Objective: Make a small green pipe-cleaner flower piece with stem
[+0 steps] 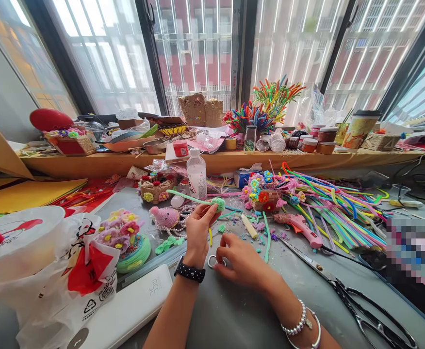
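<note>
My left hand (200, 229), with a black watch at its wrist, pinches a mint-green pipe cleaner (185, 195). One end is wound into a small fuzzy coil (218, 204) at the fingertips; the straight tail points left. Lower down, my right hand (239, 259) is closed, its thumb and curled fingers at silver metal loops (211, 262) just above the grey table. The rest of that metal piece is hidden by the hand. Green pipe-cleaner scraps (221, 228) and a cream glue stick (249, 226) lie just beyond the hands.
Large scissors (338, 283) and a pink glue gun (302, 229) lie at right, before heaped pipe cleaners (336, 213). At left are a lidded cup (19, 242), a white power bank (136, 310) and fuzzy flowers (121, 228). A bottle (196, 177) stands behind my left hand.
</note>
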Motion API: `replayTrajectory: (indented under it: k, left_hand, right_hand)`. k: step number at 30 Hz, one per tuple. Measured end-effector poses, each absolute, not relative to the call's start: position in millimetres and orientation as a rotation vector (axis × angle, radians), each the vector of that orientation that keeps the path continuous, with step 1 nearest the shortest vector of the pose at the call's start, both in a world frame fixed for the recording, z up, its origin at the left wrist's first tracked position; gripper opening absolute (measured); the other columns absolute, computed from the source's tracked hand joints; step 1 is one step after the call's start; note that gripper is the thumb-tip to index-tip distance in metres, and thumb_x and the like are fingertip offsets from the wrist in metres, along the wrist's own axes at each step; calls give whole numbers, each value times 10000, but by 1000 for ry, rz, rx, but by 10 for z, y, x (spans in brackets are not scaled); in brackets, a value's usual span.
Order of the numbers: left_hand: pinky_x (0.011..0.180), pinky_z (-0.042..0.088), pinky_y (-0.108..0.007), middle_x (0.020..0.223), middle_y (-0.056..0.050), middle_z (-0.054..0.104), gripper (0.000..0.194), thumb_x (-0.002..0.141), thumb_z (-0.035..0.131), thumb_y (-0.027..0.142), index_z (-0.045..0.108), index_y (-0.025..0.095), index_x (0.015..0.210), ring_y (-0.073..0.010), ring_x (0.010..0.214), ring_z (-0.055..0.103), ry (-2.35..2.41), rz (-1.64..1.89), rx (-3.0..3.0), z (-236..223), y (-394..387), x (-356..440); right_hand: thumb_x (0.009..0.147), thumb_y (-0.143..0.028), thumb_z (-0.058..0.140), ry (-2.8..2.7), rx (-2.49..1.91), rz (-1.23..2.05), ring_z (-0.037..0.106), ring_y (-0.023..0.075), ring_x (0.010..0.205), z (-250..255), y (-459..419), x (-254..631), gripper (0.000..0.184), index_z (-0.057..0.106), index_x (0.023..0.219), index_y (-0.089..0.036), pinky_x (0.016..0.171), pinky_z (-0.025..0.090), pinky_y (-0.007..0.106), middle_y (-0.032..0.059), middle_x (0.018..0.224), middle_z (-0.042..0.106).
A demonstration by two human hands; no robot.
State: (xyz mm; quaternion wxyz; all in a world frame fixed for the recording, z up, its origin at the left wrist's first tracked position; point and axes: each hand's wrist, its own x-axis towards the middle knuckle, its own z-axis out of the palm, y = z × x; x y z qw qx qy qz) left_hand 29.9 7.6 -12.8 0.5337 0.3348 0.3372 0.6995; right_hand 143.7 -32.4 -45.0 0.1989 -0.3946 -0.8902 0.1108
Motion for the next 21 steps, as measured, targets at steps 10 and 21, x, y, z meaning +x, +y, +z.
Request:
replayTrajectory:
  k: [10,21]
  left_hand:
    - [715,463,-227,712,-6,621,262,560,659,95,524,135,781,-82,678,578,742,1690,707,-128,90,293]
    - [721,448,-241,700,15,591,198,552,659,110,567,138,726,-87,687,558,745,1693,745,-114,74,310]
  right_hand:
    - [693,-355,533,-2459,-1529,213,444,150,811,-396,-301,1525,203,583,693,-158,628,348,224,34,829,492]
    - [735,-330,503,-2259,-1783,208,492,157,815,-444,-248,1475,162,541,779,-178,605,339,214,32,837,533]
